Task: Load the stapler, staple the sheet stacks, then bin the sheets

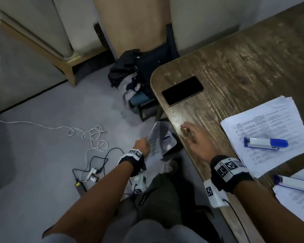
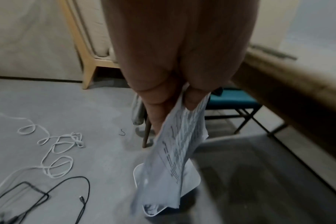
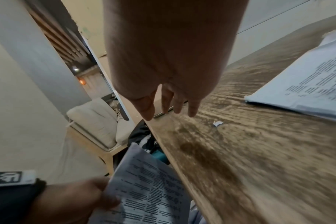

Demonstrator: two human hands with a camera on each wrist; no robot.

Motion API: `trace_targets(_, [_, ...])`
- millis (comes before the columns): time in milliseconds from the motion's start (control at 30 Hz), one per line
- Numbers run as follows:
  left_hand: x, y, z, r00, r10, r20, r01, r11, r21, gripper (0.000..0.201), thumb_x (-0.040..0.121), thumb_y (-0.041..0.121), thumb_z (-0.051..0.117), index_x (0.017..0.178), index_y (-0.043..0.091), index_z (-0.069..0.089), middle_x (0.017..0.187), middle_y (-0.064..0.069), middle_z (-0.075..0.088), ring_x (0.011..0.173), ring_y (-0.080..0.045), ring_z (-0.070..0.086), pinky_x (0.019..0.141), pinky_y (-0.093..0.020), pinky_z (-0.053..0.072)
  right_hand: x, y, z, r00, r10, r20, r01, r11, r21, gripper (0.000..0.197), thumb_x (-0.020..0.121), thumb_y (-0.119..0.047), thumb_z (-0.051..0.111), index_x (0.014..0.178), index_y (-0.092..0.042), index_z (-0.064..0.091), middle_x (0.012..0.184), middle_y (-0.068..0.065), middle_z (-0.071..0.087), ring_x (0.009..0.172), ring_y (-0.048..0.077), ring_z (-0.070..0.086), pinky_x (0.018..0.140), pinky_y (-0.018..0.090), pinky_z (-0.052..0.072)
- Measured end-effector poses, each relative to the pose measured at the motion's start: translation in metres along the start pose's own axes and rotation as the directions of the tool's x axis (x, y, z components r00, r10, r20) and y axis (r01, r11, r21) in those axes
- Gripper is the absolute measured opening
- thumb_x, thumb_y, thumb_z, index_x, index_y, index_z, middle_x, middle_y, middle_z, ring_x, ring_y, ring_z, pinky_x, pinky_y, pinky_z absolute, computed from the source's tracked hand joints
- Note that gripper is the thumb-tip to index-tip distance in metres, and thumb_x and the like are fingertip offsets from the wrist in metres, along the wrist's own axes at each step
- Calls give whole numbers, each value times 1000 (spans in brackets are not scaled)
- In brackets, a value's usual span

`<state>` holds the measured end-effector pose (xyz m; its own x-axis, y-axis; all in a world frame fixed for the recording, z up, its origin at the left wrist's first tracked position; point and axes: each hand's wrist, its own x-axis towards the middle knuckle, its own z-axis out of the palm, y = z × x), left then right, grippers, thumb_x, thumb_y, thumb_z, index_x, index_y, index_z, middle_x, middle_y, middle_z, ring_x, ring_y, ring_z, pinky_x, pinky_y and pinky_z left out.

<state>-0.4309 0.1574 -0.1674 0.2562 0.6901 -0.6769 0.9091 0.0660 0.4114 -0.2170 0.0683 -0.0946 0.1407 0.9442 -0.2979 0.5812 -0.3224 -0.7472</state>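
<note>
My left hand (image 1: 144, 144) hangs beside the table and grips a bundle of printed sheets (image 1: 156, 137) by one edge. The sheets droop over a white bin (image 1: 172, 142) on the floor. In the left wrist view the fingers (image 2: 192, 100) pinch the sheets (image 2: 180, 151) above the bin (image 2: 195, 178). My right hand (image 1: 191, 135) hovers open over the table's left edge, fingers spread (image 3: 169, 106), holding nothing. A blue and white stapler (image 1: 265, 142) lies on a sheet stack (image 1: 270, 120). A second stapler (image 1: 295, 184) lies on another stack (image 1: 298, 204) at the lower right.
A black phone (image 1: 182, 91) lies near the wooden table's (image 1: 235, 67) rounded corner. White and black cables (image 1: 91, 137) and a charger sprawl on the grey floor. A stool with dark clothes (image 1: 135, 76) stands past the bin. A small paper scrap (image 3: 218, 123) sits on the table.
</note>
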Motion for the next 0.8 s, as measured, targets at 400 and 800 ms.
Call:
trace_targets(400, [133, -45, 92, 989, -41, 139, 29, 996, 90, 45, 96, 5, 46, 138, 18, 52, 132, -14, 61, 122, -31, 57, 102, -28, 41, 57, 34, 36, 991, -113, -73, 105, 989, -103, 43, 90, -3, 51, 129, -22, 55, 149, -10, 42, 146, 5, 23, 120, 34, 24])
trace_targets(800, [186, -53, 145, 967, -89, 239, 32, 972, 231, 45, 96, 6, 46, 140, 3, 40, 131, -26, 57, 122, -39, 56, 98, -42, 45, 64, 41, 34, 988, -149, -42, 147, 988, -52, 37, 91, -2, 54, 123, -19, 58, 149, -13, 42, 146, 4, 21, 120, 32, 21])
